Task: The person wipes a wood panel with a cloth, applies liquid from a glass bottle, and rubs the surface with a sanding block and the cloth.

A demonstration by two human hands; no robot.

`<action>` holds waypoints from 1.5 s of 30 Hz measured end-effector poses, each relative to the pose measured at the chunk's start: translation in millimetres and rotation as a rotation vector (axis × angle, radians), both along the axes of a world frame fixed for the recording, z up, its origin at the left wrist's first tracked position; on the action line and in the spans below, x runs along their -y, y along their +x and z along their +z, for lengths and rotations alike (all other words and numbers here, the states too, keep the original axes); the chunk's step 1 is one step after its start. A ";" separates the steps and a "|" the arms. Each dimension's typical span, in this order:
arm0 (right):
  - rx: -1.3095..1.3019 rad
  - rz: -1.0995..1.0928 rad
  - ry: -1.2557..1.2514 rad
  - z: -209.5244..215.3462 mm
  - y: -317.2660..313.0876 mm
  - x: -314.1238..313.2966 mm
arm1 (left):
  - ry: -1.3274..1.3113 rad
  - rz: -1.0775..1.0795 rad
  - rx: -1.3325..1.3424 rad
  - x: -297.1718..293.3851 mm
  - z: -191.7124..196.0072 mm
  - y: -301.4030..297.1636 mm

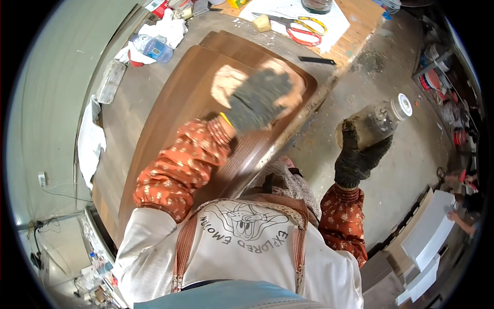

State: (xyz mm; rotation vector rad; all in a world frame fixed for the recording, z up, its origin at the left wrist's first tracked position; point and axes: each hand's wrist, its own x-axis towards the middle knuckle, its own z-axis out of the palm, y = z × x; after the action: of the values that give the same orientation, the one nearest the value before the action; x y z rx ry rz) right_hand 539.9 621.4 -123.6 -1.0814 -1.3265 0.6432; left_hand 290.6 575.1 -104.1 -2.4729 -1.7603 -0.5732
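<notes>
My left hand [259, 100], in a dark grey work glove, presses a peach-coloured cloth [226, 85] against a brown wood-grain panel [172, 113]. Motion blurs this hand, and its fingers bend over the cloth. The panel has a curved outer edge, and another brown panel shows beneath its far end. Off the table's right side, my right hand [357, 159], gloved in black, is wrapped round a clear bottle [369, 123] with a white cap. The bottle tilts with its cap toward the upper right; how much liquid it holds, I cannot tell.
Scissors [309, 32] with red and yellow handles lie on white paper at the far end, near a yellowish block [262, 23] and a black strip [316, 60]. A plastic bottle [157, 49] and white rags [170, 27] sit at left. Boards [429, 221] stand lower right.
</notes>
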 end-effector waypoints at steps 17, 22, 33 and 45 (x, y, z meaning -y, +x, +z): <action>0.016 0.255 -0.231 -13.4 68.3 98.8 | -0.088 0.254 -0.193 303.1 27.8 48.3; 0.155 0.372 -0.044 -2.3 64.6 46.6 | -0.011 0.354 -0.188 254.8 20.2 62.3; 0.076 0.519 -0.094 -10.7 92.8 -42.6 | 0.214 0.381 -0.013 -29.1 -18.3 56.5; 0.159 0.789 -0.065 -0.1 77.9 -81.4 | 0.114 1.248 0.020 162.4 -23.8 -53.5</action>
State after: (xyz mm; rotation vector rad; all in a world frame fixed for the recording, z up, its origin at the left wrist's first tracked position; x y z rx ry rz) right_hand 617.8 702.7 -123.7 -0.6361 -1.8935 1.1978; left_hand 237.1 412.7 -127.9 -0.8887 -2.6162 -0.4915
